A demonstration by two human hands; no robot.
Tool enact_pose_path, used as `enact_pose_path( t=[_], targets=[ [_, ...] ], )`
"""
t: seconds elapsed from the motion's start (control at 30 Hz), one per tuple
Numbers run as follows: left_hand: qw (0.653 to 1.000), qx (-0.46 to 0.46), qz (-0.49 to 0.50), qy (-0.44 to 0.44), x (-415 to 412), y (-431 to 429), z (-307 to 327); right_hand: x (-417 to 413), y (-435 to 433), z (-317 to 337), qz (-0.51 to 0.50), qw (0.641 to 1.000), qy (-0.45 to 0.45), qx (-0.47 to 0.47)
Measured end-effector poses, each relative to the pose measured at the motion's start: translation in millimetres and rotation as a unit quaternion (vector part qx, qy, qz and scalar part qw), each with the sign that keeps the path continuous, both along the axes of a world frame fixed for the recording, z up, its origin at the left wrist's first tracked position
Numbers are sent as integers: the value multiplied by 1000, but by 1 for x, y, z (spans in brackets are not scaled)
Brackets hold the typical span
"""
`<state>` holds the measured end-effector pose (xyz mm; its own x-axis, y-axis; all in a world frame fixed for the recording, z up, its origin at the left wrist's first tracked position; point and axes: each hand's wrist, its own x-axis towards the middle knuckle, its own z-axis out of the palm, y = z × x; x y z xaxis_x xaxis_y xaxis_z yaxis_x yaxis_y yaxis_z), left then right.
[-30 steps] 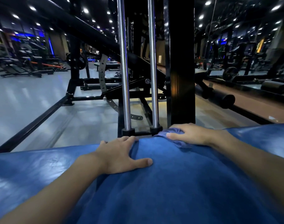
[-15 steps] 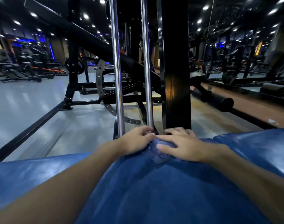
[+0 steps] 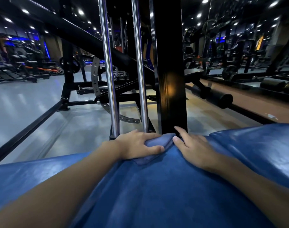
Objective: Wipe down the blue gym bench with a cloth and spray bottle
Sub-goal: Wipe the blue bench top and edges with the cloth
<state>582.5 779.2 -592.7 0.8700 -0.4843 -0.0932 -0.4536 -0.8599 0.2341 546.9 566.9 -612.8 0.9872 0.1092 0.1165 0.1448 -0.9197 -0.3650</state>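
Cloth [image 3: 158,143], folded, lies at the far edge of the blue gym bench [image 3: 157,195], whose long axis runs left to right; left hand [image 3: 137,143] grips it, right hand [image 3: 194,148] rests flat, fingers straight, just beside it.

Only hands and forearms of the person show. Left hand [image 3: 137,145] and right hand [image 3: 195,151]: bare, short trimmed nails, left thumbnail [image 3: 162,148] plain and rounded. Left forearm [image 3: 66,186] and right forearm [image 3: 250,181]: bare all the way to the bottom edge of the view, smooth, narrow at the wrists, looking much broader near the camera through the wide-angle lens. Slight blur low on both.
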Motion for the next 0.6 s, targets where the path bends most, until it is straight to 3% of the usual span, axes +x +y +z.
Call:
enact_pose_path(
  t=[0.23, 0.4, 0.6],
  targets=[
    [997, 26, 24, 66, -4, 34, 12, -2, 14, 3, 13, 997, 30, -74],
    [1000, 23, 15, 12, -1, 4, -2, -5, 27, -11, -2, 998, 15, -64],
    [999, 53, -3, 0, -5, 54, -3, -8, 30, -7, -1, 996, 18, -92]
  ],
)
